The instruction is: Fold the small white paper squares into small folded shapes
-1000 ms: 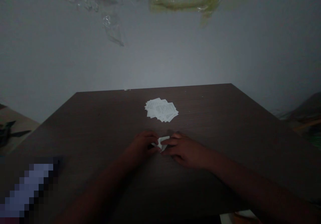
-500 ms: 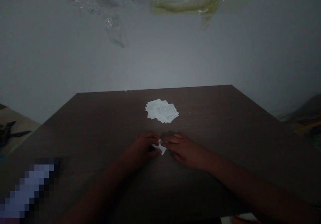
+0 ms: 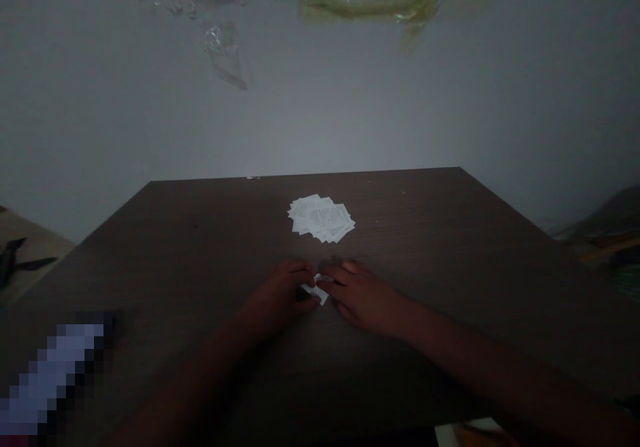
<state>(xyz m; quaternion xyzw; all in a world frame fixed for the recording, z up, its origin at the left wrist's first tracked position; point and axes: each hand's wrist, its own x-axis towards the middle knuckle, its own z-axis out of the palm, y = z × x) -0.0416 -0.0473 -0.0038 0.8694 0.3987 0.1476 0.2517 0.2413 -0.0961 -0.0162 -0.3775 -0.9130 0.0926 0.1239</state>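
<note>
My left hand [image 3: 285,293] and my right hand [image 3: 363,295] meet at the middle of a dark wooden table [image 3: 450,247]. Both pinch a small white piece of paper [image 3: 318,291] between their fingertips, low on the table top. Most of that paper is hidden by the fingers. A little beyond the hands lies a loose pile of white printed paper slips [image 3: 321,217], untouched.
A pale wall rises behind the table's far edge, with clear plastic and a yellowish strip [image 3: 370,3] stuck high on it. A blurred-out patch [image 3: 50,373] sits at the near left. Dim objects show off the table at left and right.
The visible part of the small paper has shrunk as the fingers of both hands close in on it. The hands stay in the same spot; the pile has not moved.
</note>
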